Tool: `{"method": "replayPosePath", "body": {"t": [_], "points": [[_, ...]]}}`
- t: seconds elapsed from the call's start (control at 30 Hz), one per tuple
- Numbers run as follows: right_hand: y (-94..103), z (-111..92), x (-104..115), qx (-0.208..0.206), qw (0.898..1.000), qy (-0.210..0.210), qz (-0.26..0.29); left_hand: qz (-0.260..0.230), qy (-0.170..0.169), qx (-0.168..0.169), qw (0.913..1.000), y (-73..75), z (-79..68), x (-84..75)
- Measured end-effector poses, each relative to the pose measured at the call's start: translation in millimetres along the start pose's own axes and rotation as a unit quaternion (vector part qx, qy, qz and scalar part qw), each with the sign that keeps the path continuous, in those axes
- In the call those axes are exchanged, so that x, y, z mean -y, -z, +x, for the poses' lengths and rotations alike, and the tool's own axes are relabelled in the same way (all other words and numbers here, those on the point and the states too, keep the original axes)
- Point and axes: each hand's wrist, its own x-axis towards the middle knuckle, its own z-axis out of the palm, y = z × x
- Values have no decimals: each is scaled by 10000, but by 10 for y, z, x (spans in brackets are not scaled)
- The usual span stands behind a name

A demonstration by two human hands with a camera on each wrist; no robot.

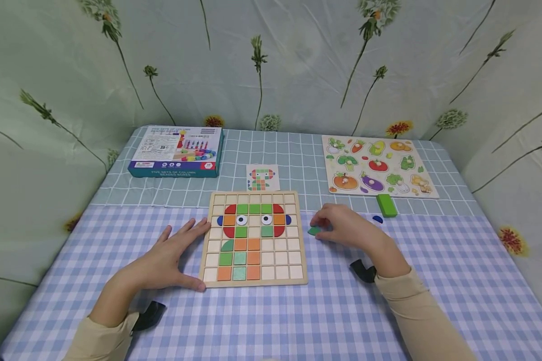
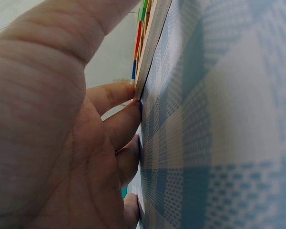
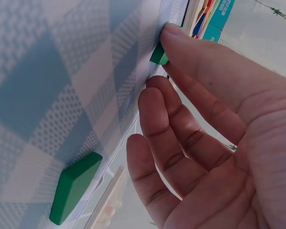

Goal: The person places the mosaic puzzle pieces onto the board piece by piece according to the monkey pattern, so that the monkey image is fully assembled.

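A square wooden grid board [image 1: 303, 240] lies on the checked cloth. Colored tiles on it form a figure with two round eye tiles [image 1: 241, 219]. My left hand [image 1: 169, 258] is spread along the board's left side, thumb and fingertips at its edge. Right of the board, my right hand [image 1: 350, 228] pinches a small green tile [image 1: 313, 230] between thumb and index finger, low over the cloth. The right wrist view shows this green tile [image 3: 158, 55] partly hidden by the thumb, with the other fingers loosely bent.
A picture card [image 1: 263, 177] lies just behind the board. Farther back are a boxed bead set [image 1: 176, 151] at left and a vegetable puzzle board [image 1: 379, 165] at right. A green block [image 1: 386, 205] and a blue half-round tile [image 1: 378, 219] lie beyond my right wrist.
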Motion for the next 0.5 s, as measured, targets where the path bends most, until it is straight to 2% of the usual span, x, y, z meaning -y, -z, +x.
{"method": "replayPosePath", "body": {"t": [0.23,0.5], "points": [[15,-13,-7,81,9999,70,28,18,36,20,10000,-2,-1,2],[32,-18,2,142,9998,-128,40,52,38,9,10000,-4,-4,6]]}}
